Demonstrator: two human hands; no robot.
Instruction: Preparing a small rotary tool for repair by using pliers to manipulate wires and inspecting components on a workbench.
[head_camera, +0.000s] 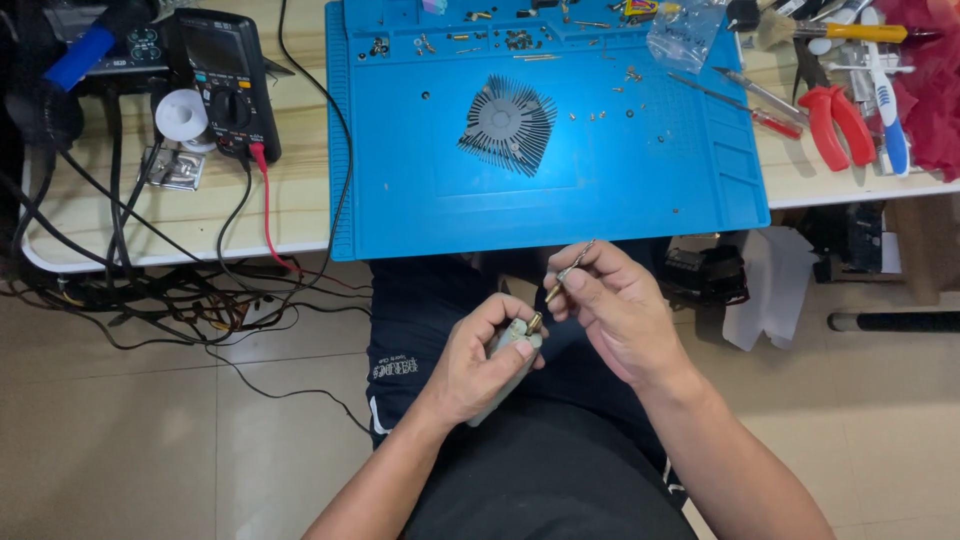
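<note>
Over my lap, below the blue mat (400, 215), my left hand (478, 362) grips a small pale motor-like part (508, 350) while my right hand (612, 305) pinches a thin screwdriver (568, 272) at its brass end. Judging by the finned heat sink (508, 122) and loose screws (600, 95) on the mat, disassembly looks well along, this piece unfinished.

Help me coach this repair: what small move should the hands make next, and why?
Probably ease the thin driver bit in the right hand down into the handle's brass tip, held by the left hand; the bit's end sits just above it.
</note>
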